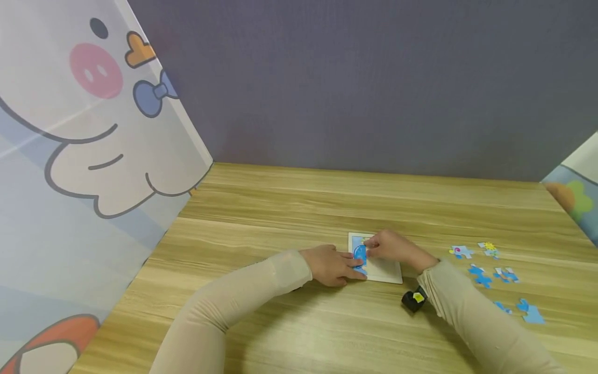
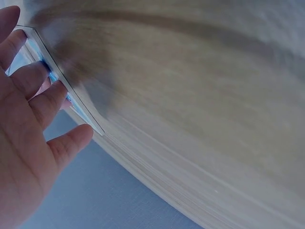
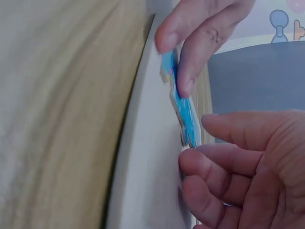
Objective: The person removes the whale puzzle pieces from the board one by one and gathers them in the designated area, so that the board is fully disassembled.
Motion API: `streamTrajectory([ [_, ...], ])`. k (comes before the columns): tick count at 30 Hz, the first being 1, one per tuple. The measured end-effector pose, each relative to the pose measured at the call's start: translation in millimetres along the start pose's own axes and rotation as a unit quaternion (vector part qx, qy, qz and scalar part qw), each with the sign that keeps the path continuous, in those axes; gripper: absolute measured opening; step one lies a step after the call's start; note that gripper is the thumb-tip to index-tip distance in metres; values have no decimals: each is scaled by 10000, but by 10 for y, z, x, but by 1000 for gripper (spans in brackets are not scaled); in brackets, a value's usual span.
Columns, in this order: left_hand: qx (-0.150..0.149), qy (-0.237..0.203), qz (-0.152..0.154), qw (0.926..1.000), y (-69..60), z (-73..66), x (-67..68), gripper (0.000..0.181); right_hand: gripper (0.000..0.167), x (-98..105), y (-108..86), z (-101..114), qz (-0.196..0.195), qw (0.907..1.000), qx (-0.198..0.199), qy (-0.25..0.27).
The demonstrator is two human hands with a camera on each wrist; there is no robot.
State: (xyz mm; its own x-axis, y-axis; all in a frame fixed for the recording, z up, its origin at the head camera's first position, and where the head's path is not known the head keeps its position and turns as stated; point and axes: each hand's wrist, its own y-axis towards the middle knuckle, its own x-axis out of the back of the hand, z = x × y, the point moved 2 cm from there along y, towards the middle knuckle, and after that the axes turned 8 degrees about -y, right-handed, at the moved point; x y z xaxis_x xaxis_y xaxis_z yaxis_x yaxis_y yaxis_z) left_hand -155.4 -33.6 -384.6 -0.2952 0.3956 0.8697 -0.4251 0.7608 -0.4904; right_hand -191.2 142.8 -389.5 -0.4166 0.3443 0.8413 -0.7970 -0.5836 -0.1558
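A small puzzle board point(image 1: 385, 270) with a pale border lies on the table. A strip of joined blue puzzle pieces point(image 1: 359, 253) fills its left side; the rest of its base is bare. My left hand point(image 1: 329, 265) comes from the left, its extended fingers resting on the lower part of the strip. At the strip's upper part, my right hand point(image 1: 392, 245) pinches a blue puzzle piece point(image 3: 191, 129) between thumb and index finger, the other fingers curled. In the left wrist view, the left fingers point(image 2: 47, 102) reach over the board's edge.
Several loose puzzle pieces point(image 1: 481, 276) lie to the right of the board, beyond the right forearm. A black wrist camera point(image 1: 413, 299) sits under the right wrist. A grey panel point(image 1: 350, 93) stands behind the wooden table point(image 1: 280, 208), with a cartoon-printed wall point(image 1: 117, 156) on the left.
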Motion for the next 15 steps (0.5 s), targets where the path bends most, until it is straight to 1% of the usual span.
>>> streamTrajectory([
  [2, 3, -32, 0, 10000, -2, 1, 5, 52, 28, -3, -5, 1, 35, 9998, 0, 205],
  [5, 1, -63, 8, 10000, -5, 3, 10, 52, 31, -8, -10, 0, 24, 9986, -171, 502],
  [10, 13, -193, 46, 9998, -4, 7, 23, 52, 29, -22, 6, -26, -134, 9934, -695, 905],
  [15, 17, -230, 70, 9997, 13, 5, 30, 52, 23, -27, 38, -64, -439, 9862, -1166, 1087],
])
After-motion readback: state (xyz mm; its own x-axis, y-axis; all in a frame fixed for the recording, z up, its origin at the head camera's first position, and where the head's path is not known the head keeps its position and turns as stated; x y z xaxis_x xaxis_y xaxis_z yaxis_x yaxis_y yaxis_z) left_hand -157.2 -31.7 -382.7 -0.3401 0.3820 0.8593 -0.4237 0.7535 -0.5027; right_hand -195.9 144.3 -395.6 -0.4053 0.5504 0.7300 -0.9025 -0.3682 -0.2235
